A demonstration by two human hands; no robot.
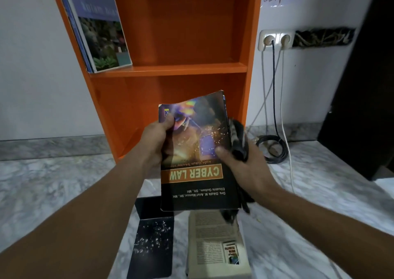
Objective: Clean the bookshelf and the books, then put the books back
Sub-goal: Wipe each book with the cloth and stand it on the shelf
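I hold a dark paperback titled "CYBER LAW" [198, 178] upside down in front of the orange bookshelf [170, 70]. My left hand [156, 139] grips its far left corner, thumb on the cover. My right hand [245, 168] holds the book's right edge with the thumb on the cover and also clutches a dark cloth [238, 142] against that edge. Blue books [100, 27] lean at the left of the upper shelf. The lower shelf compartment looks bare behind the book.
A black book [153, 242] and a beige book [215, 244] lie on the marble floor below my hands. A wall socket [275, 40] with cables and a coiled black cord [275, 148] sit right of the shelf. A dark cabinet [366, 87] stands far right.
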